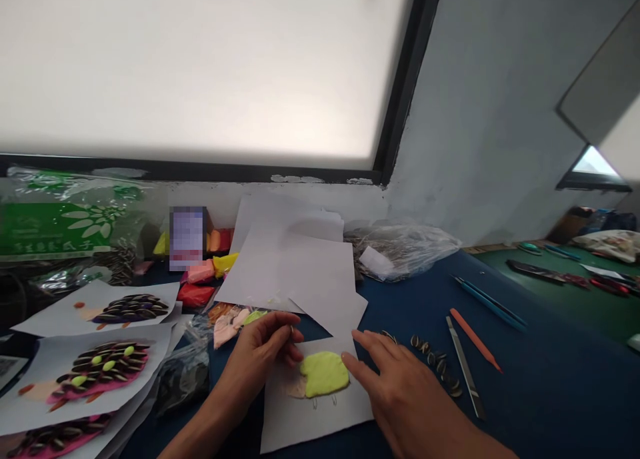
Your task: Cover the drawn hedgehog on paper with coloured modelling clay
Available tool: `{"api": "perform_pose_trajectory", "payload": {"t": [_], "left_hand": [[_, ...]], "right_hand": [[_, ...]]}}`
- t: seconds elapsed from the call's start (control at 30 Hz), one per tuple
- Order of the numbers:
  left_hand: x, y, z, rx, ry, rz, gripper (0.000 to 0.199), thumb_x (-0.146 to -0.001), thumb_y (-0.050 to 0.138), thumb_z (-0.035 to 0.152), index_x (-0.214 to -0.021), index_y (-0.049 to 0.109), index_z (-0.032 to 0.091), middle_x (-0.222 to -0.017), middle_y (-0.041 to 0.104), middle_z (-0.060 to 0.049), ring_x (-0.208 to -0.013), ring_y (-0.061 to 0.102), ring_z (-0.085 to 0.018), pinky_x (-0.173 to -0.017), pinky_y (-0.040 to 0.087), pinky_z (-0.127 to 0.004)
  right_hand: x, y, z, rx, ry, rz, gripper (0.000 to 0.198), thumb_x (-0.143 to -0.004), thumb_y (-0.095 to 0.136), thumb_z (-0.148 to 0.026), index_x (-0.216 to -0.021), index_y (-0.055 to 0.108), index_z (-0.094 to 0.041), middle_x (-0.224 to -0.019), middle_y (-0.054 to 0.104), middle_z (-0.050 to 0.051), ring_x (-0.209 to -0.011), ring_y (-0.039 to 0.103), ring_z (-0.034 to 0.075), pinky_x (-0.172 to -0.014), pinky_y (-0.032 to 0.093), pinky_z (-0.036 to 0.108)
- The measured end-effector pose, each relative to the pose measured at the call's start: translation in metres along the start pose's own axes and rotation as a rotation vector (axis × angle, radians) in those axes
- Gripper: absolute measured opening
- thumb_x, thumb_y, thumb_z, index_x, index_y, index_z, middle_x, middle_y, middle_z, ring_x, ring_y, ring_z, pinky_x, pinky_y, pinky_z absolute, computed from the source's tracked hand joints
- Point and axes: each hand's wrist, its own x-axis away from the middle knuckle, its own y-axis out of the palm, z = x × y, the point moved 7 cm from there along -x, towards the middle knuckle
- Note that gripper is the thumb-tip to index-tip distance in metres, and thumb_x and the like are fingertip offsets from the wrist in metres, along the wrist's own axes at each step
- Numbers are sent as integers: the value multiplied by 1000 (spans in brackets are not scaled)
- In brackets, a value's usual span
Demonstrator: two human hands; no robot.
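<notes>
A sheet of white paper (287,429) lies in front of me, bearing a flattened yellow-green clay shape (327,374). At the shape's left end is a pale pinkish clay piece (296,386), and two small leg outlines are drawn beneath. My left hand (265,346) is pinched just above the paper's upper left; whatever its fingertips hold is too small to make out. On the other side, my right hand (400,386) has its fingers stretched out, the index fingertip close to the yellow-green clay's right edge. Several striped sunflower seeds (436,360) lie beyond it, partly hidden.
Finished hedgehog pictures (100,369) are stacked at the left. Colourful clay packs (197,294), blank white sheets (320,272) and a plastic bag (410,246) stand along the wall. To the right lie a metal tool (465,366), an orange stick tool (475,339) and blue tweezers (493,304).
</notes>
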Motion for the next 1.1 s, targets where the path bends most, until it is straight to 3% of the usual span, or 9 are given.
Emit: {"api": "perform_pose_trajectory", "payload": {"t": [0.07, 0.13, 0.3, 0.37, 0.53, 0.67, 0.77, 0.93, 1.1], "left_hand": [[2, 1, 6, 13, 14, 2, 50, -59, 74, 50, -92, 61, 14, -73, 69, -2, -55, 63, -14, -52, 50, -26], [4, 5, 12, 21, 20, -26, 55, -59, 75, 52, -96, 60, 14, -74, 70, -2, -55, 64, -15, -52, 50, -26], [8, 17, 19, 12, 11, -130, 66, -60, 78, 56, -106, 55, 15, -77, 72, -4, -55, 65, -16, -52, 51, -27], [8, 20, 18, 21, 17, -174, 70, -60, 79, 58, -109, 54, 15, -76, 72, -4, -54, 65, -16, -51, 50, -27], [9, 25, 18, 62, 42, -286, 70, -62, 80, 60, -110, 54, 16, -71, 69, 0, -56, 67, -17, -51, 51, -27], [11, 23, 21, 90, 19, -294, 63, -66, 82, 54, -110, 55, 17, -73, 67, 1, -60, 68, -17, -55, 53, -27], [12, 22, 25, 93, 17, -287, 56, -67, 82, 53, -105, 60, 17, -70, 66, 2, -60, 67, -16, -55, 52, -25], [12, 22, 26, -42, 2, -286, 50, -67, 76, 62, -74, 64, 14, -69, 66, -2, -53, 63, -13, -49, 48, -22], [12, 20, 28, -74, 13, -266, 50, -66, 75, 64, -70, 64, 15, -64, 65, 0, -50, 60, -12, -47, 44, -21]], "right_hand": [[-4, -11, 0, -46, -17, 96, 60, -79, 51, -2, -137, 53, -17, -139, 51, 21, -122, 53, 37, -97, 46, 53], [-11, -22, -1, -188, -30, 151, 44, -88, 49, -7, -129, 59, -21, -124, 62, 14, -105, 63, 27, -87, 52, 41], [-41, -48, -10, -409, -116, 275, 25, -90, 61, -14, -114, 67, -20, -102, 66, 6, -93, 62, 20, -79, 48, 31], [-54, -48, -13, -475, -138, 271, 26, -88, 65, -15, -113, 67, -21, -101, 63, 6, -89, 61, 19, -76, 48, 29], [-72, -41, -18, -689, -199, 268, 13, -84, 68, -8, -89, 75, -19, -93, 63, 4, -85, 62, 15, -75, 47, 25], [-71, -45, -14, -732, -197, 332, 10, -83, 70, -8, -82, 75, -17, -84, 65, 3, -76, 62, 14, -69, 46, 26], [-68, -51, -15, -728, -234, 384, 10, -84, 68, -9, -80, 74, -15, -82, 65, 3, -75, 61, 15, -68, 46, 26], [-65, -52, -13, -678, -215, 429, 9, -84, 68, -10, -79, 73, -16, -82, 64, 2, -73, 60, 14, -64, 44, 25], [-62, -53, -15, -672, -237, 460, 10, -86, 67, -11, -84, 74, -18, -84, 65, 2, -74, 61, 14, -64, 45, 25]]}}
